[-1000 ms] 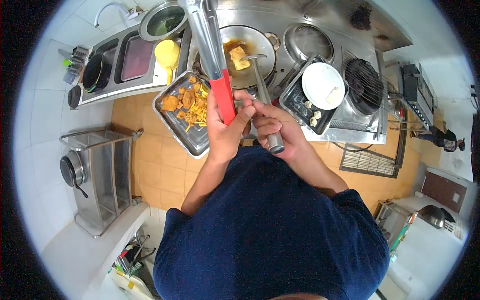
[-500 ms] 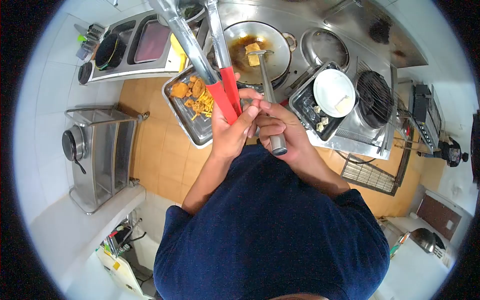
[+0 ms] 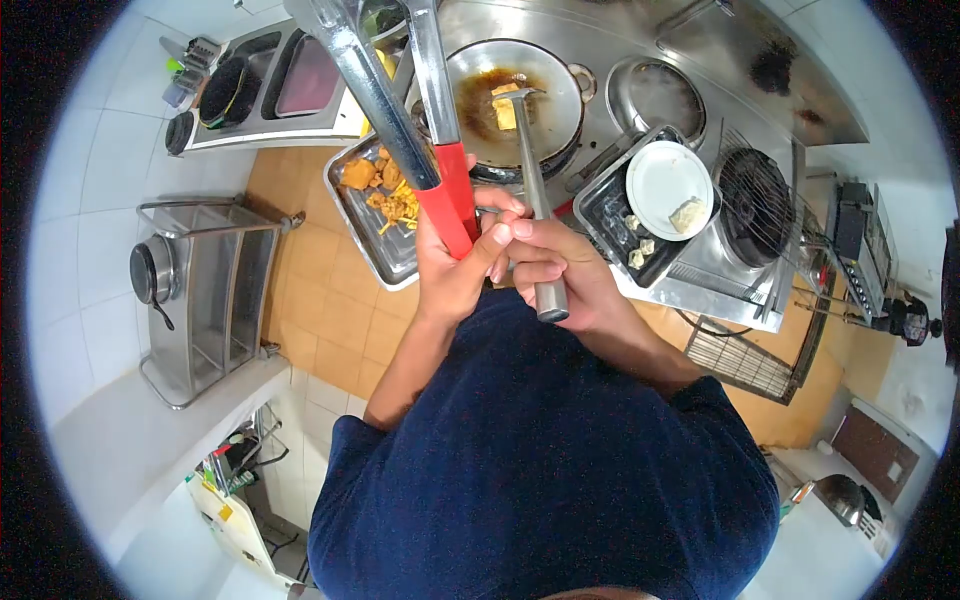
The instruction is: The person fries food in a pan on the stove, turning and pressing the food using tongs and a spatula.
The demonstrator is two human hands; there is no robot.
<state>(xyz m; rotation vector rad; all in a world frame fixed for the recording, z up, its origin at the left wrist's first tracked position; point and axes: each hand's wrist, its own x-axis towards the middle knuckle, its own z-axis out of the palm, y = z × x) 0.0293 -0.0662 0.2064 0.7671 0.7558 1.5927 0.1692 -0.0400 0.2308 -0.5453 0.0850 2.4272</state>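
Note:
My left hand [image 3: 450, 260] is wrapped round the red handles of metal tongs [image 3: 385, 105], whose arms stand apart. My right hand [image 3: 570, 265] grips the steel handle of a spatula [image 3: 530, 150]. The fingertips of both hands meet between the two tools. Past them, the spatula's head lies at a yellow piece of food [image 3: 505, 108] in brown liquid inside a wide pan [image 3: 555, 125]. Left of my left hand, a metal tray [image 3: 350, 215] holds fried pieces and yellow strips, partly hidden by the tongs.
Right of the pan, a white plate [image 3: 660, 185] with a pale piece rests on a black tray [image 3: 600, 205]. Behind stands a round lidded pan [image 3: 655, 100]. A burner [image 3: 755, 205] is farther right. A steel cart [image 3: 215, 310] stands left; another person [image 3: 908, 320] is far right.
The view has shifted, so the stove and trays sit differently in it. The tongs' arms have spread apart from nearly together. Both hands keep their tools.

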